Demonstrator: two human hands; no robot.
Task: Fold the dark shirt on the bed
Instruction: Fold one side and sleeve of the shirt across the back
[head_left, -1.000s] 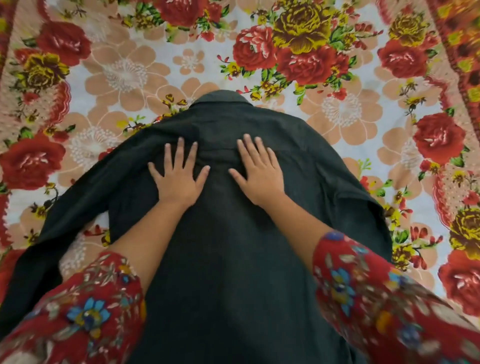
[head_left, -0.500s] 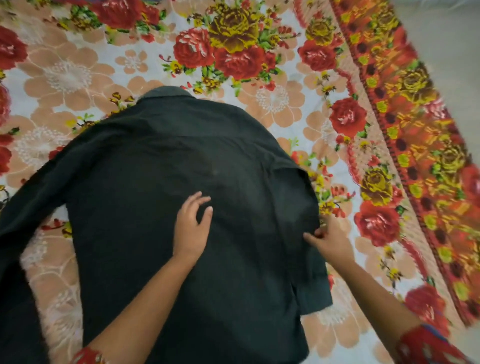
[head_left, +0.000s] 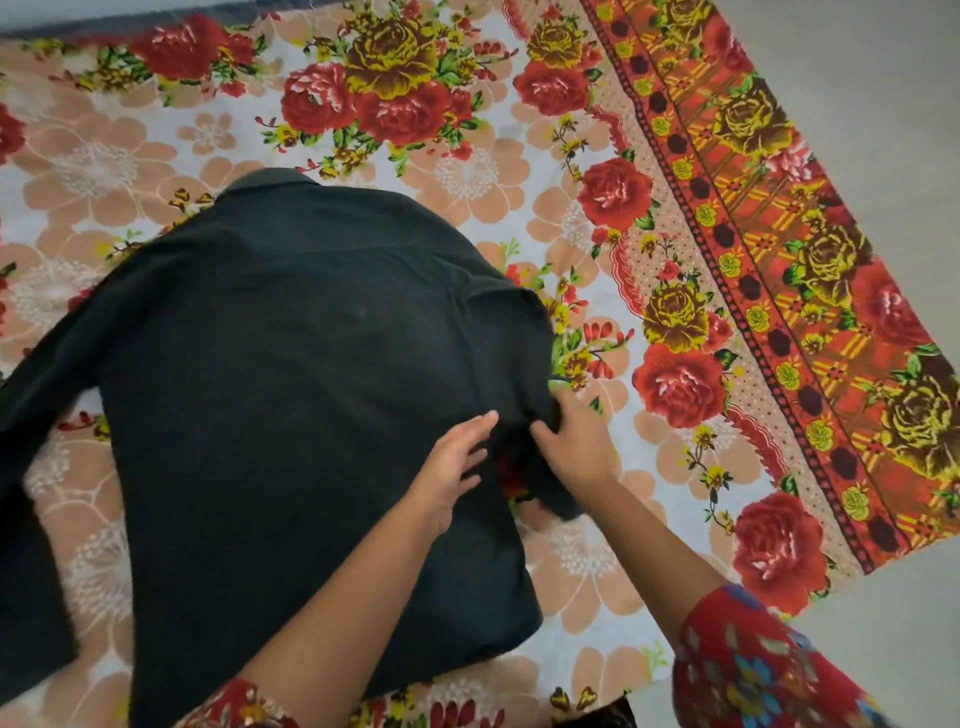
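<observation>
Head view: the dark shirt (head_left: 291, 395) lies back-up on the bed (head_left: 691, 525), over a floral sheet (head_left: 467, 171). Its collar (head_left: 265, 179) points to the far edge and its hem to the near edge.
Sleeves: the left sleeve (head_left: 47, 467) is spread toward the bed's left edge. The right sleeve (head_left: 524, 332) is bunched against the body on the side facing the right edge.
Left hand (head_left: 452, 462): flat, with fingers straight and slightly spread. It presses the shirt's back just inside its right side and grasps nothing.
Right hand (head_left: 576, 441): the thumb lies on top of the right sleeve and the fingers are tucked into the cloth, pinching it. It sits just beside the left hand.
Step in hand: most likely bringing the right sleeve and side in over the back.
Doing it well: use the flat left palm as the anchor, so the crease runs straight from shoulder to hem. Lift the sleeve clear rather than dragging it, lay it flat across the back, and smooth out the bunching before letting go.
Risk: a lump trapped here would likely show through the later folds, and dragging could ruck the sheet.
Left to do: the left sleeve is not yet folded, and neither is the body.
</observation>
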